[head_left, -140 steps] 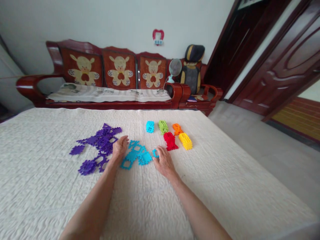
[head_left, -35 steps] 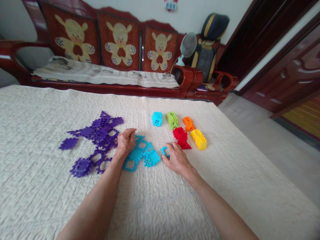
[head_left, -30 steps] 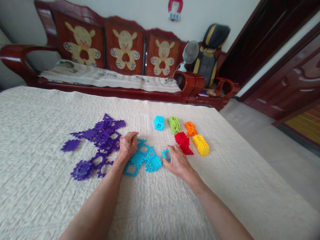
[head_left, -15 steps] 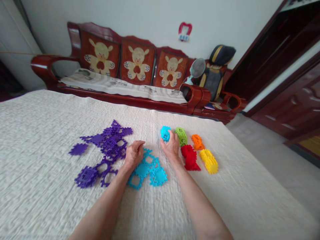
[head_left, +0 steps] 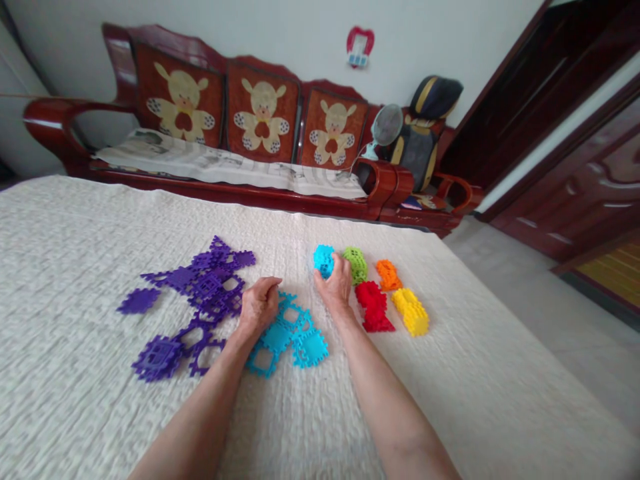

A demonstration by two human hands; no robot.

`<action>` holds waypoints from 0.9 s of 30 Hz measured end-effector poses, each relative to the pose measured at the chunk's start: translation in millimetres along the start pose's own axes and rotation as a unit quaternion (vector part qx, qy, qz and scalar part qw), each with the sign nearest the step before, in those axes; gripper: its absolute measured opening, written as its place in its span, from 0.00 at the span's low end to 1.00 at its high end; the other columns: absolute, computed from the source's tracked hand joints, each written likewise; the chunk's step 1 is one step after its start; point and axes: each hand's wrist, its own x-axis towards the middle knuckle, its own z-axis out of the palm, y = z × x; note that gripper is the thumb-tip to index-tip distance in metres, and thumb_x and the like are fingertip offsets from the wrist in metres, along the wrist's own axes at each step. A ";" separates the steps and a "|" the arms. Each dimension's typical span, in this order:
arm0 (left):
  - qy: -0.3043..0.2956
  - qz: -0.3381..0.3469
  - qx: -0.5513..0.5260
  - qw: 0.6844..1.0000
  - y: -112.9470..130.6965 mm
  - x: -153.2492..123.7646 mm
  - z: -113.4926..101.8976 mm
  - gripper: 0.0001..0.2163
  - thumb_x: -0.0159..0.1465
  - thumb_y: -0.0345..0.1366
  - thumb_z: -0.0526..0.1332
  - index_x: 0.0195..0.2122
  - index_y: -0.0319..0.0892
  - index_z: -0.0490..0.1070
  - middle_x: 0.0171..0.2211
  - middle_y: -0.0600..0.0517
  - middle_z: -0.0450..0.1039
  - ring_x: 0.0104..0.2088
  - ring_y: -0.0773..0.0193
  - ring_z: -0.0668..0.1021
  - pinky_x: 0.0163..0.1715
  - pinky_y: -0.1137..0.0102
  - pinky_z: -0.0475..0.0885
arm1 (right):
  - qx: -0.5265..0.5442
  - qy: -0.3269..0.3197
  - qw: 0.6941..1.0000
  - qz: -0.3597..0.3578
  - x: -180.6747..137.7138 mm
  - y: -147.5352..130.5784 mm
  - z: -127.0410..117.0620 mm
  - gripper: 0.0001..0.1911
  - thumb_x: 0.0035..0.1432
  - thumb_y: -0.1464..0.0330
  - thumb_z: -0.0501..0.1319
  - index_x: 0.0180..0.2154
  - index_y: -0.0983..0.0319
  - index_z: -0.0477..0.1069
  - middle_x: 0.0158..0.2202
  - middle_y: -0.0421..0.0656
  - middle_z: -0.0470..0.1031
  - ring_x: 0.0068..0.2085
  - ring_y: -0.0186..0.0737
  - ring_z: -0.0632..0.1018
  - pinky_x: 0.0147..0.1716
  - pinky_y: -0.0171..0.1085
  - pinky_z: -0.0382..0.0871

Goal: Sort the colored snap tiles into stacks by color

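Observation:
At the far middle of the cloth, my right hand (head_left: 336, 283) has its thumb and fingers around a small stack of light-blue interlocking toy tiles (head_left: 324, 260), which stands on the cloth. My left hand (head_left: 260, 303) is curled into a loose fist at the edge of the loose light-blue tiles (head_left: 277, 339). Its inner fingers are hidden, so I cannot see whether it holds a piece. To its left spreads a heap of purple tiles (head_left: 207, 285), some open frames, some solid.
Right of my right hand are grouped green tiles (head_left: 356, 265), red tiles (head_left: 373, 307), orange tiles (head_left: 389, 275) and yellow tiles (head_left: 411, 312). A cream textured cloth (head_left: 310, 427) covers the table. Beyond its far edge stands a wooden sofa (head_left: 260, 192) with bear cushions.
The whole view has shifted slightly, so everything sits a little further left. My right hand stays at the light-blue stack, and my left hand is still curled beside the loose blue tiles.

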 end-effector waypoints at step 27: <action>0.001 -0.177 -0.262 0.949 -8.2 4.6 9.0 0.13 0.58 0.38 0.57 0.40 0.39 0.77 0.33 0.48 0.79 0.34 0.63 0.80 0.31 0.72 0.75 | 0.229 -0.238 0.936 -0.124 -39.5 -20.4 -33.4 0.12 0.55 0.70 0.59 0.42 0.59 0.73 0.42 0.45 0.77 0.46 0.42 0.76 0.49 0.42 0.69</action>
